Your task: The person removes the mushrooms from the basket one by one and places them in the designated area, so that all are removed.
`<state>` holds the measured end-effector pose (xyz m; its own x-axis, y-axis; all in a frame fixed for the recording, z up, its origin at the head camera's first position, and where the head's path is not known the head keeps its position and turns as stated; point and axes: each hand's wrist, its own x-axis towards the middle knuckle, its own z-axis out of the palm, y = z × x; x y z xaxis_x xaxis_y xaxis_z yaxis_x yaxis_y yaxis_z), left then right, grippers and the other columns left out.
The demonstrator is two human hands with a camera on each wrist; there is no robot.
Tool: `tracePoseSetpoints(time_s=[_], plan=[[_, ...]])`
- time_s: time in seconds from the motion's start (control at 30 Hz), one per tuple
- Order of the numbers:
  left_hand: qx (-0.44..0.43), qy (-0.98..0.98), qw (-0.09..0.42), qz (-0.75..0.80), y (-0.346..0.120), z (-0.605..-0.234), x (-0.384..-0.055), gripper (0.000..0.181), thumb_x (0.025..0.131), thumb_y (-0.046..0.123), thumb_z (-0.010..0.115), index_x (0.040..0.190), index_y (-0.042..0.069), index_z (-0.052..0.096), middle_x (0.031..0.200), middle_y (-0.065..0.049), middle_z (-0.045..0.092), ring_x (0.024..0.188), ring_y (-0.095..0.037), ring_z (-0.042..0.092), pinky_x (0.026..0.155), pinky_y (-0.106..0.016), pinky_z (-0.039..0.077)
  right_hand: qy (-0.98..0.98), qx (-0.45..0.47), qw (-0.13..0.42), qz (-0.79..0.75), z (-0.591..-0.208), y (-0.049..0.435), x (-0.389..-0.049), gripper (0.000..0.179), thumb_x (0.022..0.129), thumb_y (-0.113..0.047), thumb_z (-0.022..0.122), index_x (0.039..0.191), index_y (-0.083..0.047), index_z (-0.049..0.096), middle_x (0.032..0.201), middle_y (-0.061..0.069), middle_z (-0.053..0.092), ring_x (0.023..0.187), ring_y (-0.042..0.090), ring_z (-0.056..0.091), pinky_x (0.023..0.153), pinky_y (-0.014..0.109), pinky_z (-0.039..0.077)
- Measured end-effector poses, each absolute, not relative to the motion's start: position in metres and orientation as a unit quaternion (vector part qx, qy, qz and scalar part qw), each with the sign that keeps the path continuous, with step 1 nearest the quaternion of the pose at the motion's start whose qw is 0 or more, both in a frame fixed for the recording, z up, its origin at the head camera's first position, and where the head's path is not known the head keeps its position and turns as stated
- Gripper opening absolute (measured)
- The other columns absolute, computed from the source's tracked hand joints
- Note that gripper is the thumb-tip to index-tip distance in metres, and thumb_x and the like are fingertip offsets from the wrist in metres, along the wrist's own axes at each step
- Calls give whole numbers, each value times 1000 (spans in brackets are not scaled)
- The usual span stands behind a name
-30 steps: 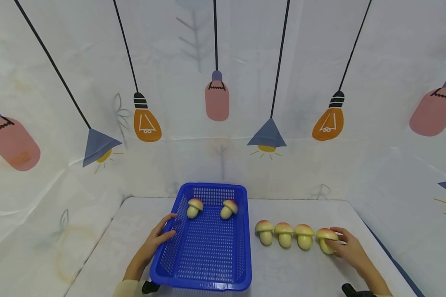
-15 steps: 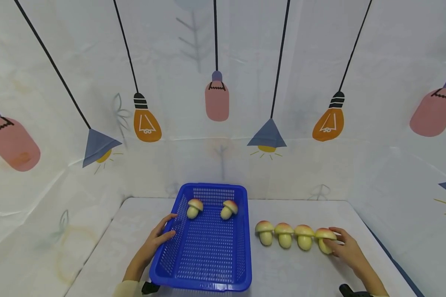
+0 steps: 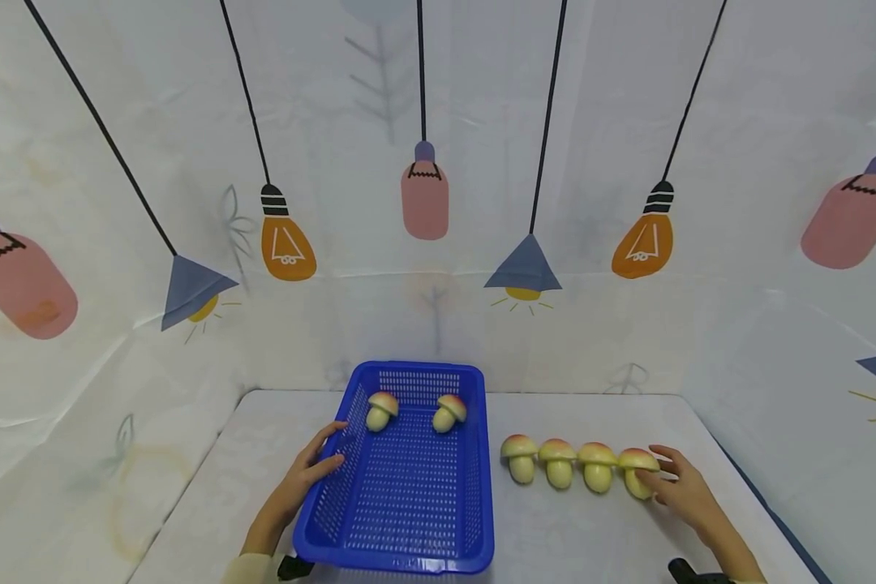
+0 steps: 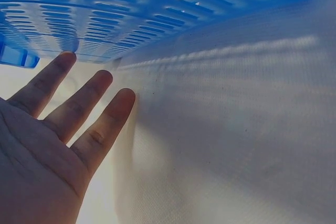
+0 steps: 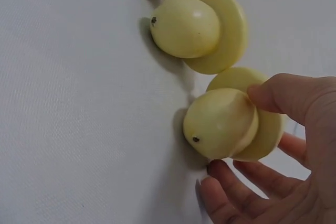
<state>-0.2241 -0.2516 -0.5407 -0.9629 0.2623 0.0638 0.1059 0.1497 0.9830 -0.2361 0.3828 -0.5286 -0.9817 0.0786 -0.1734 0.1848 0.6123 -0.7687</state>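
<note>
In the head view, my left hand (image 3: pixel 302 478) rests against the left side of a blue plastic basket (image 3: pixel 489 487), its thumb and index fingertip over the rim. Three straight fingers (image 4: pixel 86 98) show outside the slotted wall in the left wrist view. On the right, my right hand (image 3: pixel 682 487) holds the end toy mushroom (image 3: pixel 637 470) of a row, thumb against the stem and cap, other fingertips along the opposite side. That mushroom (image 5: pixel 220 124) lies on its side, its cap right at the neighbouring mushroom (image 5: pixel 189 27). Two more toy mushrooms, one on the left (image 3: pixel 382 411) and one on the right (image 3: pixel 449 413), lie at the basket's far end.
Left of the held one, three pale yellow mushrooms with reddish cap tops, a near one (image 3: pixel 597 466), a middle one (image 3: pixel 558 463) and a far one (image 3: pixel 520 458), lie side by side. The white table (image 3: pixel 555 535) ends at a lamp-printed cloth backdrop (image 3: pixel 438 316).
My right hand has slid the end mushroom slightly left, up against the row. The left hand and the basket have stayed in place.
</note>
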Motion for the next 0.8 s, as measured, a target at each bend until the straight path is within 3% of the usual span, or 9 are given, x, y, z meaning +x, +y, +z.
tracePoseSetpoints(time_s=[0.17, 0.27, 0.4, 0.5, 0.8], plan=[[115, 755, 58, 643, -251, -539, -222, 57, 106, 18, 49, 160, 15, 28, 157, -35, 30, 115, -35, 62, 84, -41, 59, 899, 74, 64, -426, -523, 384, -234, 86, 98, -44, 68, 154, 7, 26, 148, 45, 36, 124, 56, 56, 78, 35, 59], [112, 754, 58, 645, -251, -539, -221, 57, 106, 18, 50, 160, 15, 29, 157, -35, 29, 115, -34, 63, 84, -42, 59, 905, 70, 57, -415, -517, 385, -233, 88, 98, -47, 67, 155, 7, 26, 149, 45, 36, 129, 59, 50, 86, 46, 59], [114, 753, 59, 646, -251, -540, -222, 58, 106, 18, 50, 160, 16, 28, 157, -35, 30, 115, -36, 62, 83, -42, 60, 921, 47, 18, -387, -505, 382, -230, 86, 99, -46, 66, 154, 8, 28, 147, 44, 39, 132, 62, 44, 100, 61, 49], [127, 750, 63, 647, -252, -541, -223, 58, 107, 18, 49, 161, 14, 26, 156, -37, 30, 116, -39, 61, 84, -43, 59, 933, 27, -21, -359, -493, 376, -230, 84, 98, -45, 67, 152, 8, 31, 145, 45, 41, 131, 64, 41, 101, 69, 43], [138, 740, 70, 654, -252, -542, -224, 59, 108, 17, 48, 161, 12, 23, 153, -40, 32, 118, -44, 61, 85, -44, 60, 924, -39, -87, -370, -459, 338, -236, 79, 97, -37, 71, 152, 6, 34, 147, 40, 43, 135, 58, 39, 99, 70, 43]])
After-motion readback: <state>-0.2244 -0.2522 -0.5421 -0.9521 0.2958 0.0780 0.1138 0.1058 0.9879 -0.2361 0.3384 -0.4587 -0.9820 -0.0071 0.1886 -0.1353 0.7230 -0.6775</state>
